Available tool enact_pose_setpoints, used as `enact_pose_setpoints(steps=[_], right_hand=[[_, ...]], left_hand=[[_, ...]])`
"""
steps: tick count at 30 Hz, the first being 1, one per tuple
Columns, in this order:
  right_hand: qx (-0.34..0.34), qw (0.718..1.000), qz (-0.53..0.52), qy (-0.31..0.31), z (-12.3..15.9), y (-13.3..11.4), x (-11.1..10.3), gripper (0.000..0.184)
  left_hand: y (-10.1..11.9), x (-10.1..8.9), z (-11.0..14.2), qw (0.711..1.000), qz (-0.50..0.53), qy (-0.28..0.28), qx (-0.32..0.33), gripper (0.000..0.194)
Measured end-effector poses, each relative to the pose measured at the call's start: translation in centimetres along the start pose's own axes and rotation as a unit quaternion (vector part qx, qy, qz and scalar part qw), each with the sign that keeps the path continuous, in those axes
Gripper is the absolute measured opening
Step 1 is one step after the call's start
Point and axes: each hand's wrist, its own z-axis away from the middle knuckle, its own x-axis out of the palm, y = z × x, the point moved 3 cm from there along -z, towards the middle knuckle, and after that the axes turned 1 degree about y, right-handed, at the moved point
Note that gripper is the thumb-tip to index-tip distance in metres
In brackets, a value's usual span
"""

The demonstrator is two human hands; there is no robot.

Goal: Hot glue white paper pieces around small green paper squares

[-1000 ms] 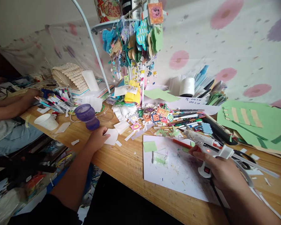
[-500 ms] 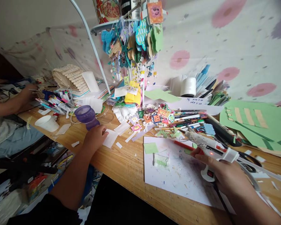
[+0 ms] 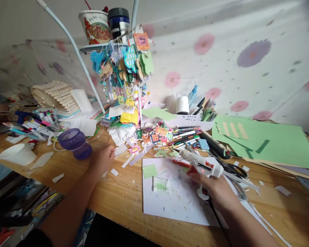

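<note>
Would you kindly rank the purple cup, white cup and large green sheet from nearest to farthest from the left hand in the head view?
1. Purple cup: just left of the left hand.
2. White cup: farther left.
3. Large green sheet: far right.

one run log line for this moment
right hand: grips glue gun | left hand: near purple cup | green square: on white sheet

Flowered sheeting [image 3: 185,63] (pink, purple) behind a wooden table [image 3: 123,202]
</note>
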Motion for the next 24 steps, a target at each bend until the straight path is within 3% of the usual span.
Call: enact_pose_setpoints(steps=[4, 7, 11, 16, 19, 22, 24], right_hand=[[-0.005, 1.0, -0.003, -0.008, -0.1, -0.1, 0.1, 0.021], [0.003, 1.0, -0.005, -0.012, 0.0, -0.1, 0.2, 0.021], [0.002, 1.0, -0.005, -0.006, 0.1, -0.1, 0.2, 0.019], [0.008, 1.0, 0.005, 0.003, 0.1, 0.0, 0.0, 0.021], [0.001, 1.0, 0.016, 0.008, 0.2, 0.1, -0.1, 0.022], [-0.008, 1.0, 0.015, 0.024, 0.2, 0.0, -0.2, 0.023], [-0.009, 0.999, 0.021, 0.028, 0.2, -0.1, -0.5, 0.024]], left_hand=[[-0.7, -0.4, 0.0, 0.998, 0.039, -0.014, -0.042, 0.019], [-0.4, 0.1, 0.1, 0.999, 0.026, -0.038, 0.001, 0.018], [0.3, 0.5, 0.2, 0.998, -0.031, -0.027, 0.054, 0.01], [-0.3, 0.1, -0.1, 1.0, -0.024, -0.007, 0.002, 0.015], [-1.3, -0.9, -0.1, 0.999, 0.004, 0.05, -0.019, 0.018], [-2.2, -2.2, 0.6, 0.987, 0.049, 0.152, 0.032, 0.019], [-2.7, -2.7, 1.4, 0.98, 0.048, 0.177, 0.07, 0.021]])
